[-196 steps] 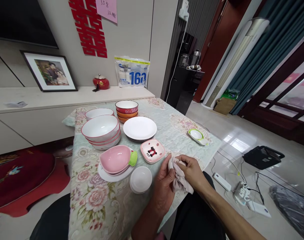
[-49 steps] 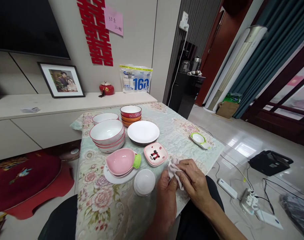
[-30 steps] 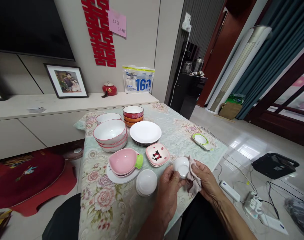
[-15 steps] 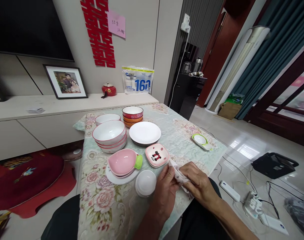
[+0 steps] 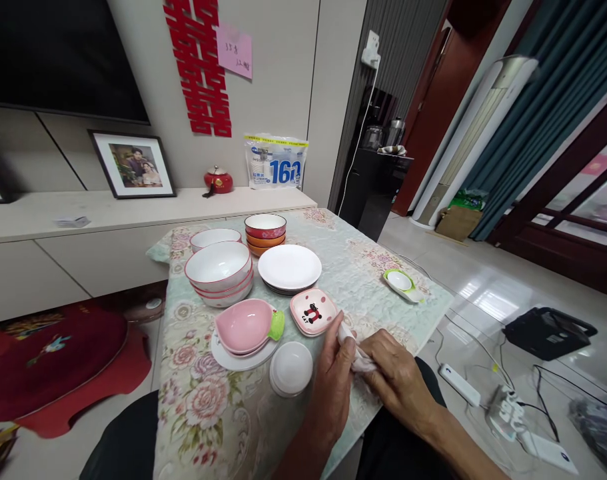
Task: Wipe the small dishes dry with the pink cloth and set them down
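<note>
My left hand (image 5: 332,380) is closed on a small white dish (image 5: 344,332), turned nearly edge-on and mostly hidden by the fingers. A pale, crumpled cloth (image 5: 364,363) is bunched in my right hand (image 5: 396,373), pressed against the dish. Just beyond my left hand is a square pink-rimmed cat dish (image 5: 313,312) on another one. To its left lie small white bowls (image 5: 292,369), stacked, and a pink fruit-shaped bowl (image 5: 246,325) with a green leaf handle, resting on a white plate (image 5: 228,360).
Farther back stand white plates (image 5: 290,267), large red-rimmed bowls (image 5: 218,267) and smaller red and orange bowls (image 5: 266,230), all stacked. A green-edged dish (image 5: 402,283) lies near the right edge of the flowered tablecloth (image 5: 208,400). Power strips (image 5: 460,385) and cables lie on the floor.
The left fingers have straightened and shifted around the white dish, which shows less of its edge. My right hand has moved slightly with the cloth. The tableware stays in place.
</note>
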Tool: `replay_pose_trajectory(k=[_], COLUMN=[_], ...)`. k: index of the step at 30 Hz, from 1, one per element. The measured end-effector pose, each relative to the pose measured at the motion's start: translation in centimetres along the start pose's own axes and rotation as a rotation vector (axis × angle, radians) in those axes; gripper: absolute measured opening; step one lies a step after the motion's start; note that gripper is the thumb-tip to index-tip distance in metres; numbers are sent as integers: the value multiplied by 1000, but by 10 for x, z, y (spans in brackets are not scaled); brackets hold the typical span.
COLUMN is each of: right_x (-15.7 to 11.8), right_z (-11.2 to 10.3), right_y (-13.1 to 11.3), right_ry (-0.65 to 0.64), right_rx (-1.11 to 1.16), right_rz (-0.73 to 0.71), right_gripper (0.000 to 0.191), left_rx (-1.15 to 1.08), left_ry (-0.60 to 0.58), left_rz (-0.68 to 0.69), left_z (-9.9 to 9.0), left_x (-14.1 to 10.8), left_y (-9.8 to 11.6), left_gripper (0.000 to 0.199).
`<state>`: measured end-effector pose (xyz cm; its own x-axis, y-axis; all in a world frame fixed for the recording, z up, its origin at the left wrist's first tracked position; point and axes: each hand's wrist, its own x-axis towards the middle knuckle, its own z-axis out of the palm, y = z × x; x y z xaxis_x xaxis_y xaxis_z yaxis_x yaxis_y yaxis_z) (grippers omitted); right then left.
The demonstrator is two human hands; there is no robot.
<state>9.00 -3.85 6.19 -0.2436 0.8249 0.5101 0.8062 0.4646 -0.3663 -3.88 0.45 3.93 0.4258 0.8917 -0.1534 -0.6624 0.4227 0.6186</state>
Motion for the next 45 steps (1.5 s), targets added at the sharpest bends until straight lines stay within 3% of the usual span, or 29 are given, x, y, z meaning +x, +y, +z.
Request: replay_pose_trajectory(k=[8,11,15,23,26,30,36,38,42,45], right_x=[-1,-2,-4,-7,-4,-1,-3,-1,2,2], right_z=[-4,-6,-4,-10,-14,-11,-9,-12,-16,-14], right_y=[2,1,0,5,1,-1,2,2,-2,-4], right_ry=[-93,-95,-58,-109,-106,-44,-41,-69,-104,-79], right_rx=[-91,-104,-46,-105,-72,-9,-63,-84,-23,14], right_rz=[-130,-65,-16,-132,-36,14,-131,-109,49,65], right_gripper=[8,8,7,8,12,9,13,13,14,8], left_rx=[-129,-55,-14,-97,-34,22,-126,-111,12,32], left_ry=[-76,-137,-26,-72,-109,-7,-16,-18,-125,-70], left_rz=[-219,-145,-38,-293,-215,-80,-268,-305,-136,-64], left_z=[-8,-5,-1,-9,-3,1,-5,-4,2,3], left_x=[-1,-2,-3,-2,-4,-3,-2,-3,-5,-6], left_y=[3,3,3,5,6,6,10,10,9,10], left_gripper=[49,46,58,52,48,58,49,47,40,44])
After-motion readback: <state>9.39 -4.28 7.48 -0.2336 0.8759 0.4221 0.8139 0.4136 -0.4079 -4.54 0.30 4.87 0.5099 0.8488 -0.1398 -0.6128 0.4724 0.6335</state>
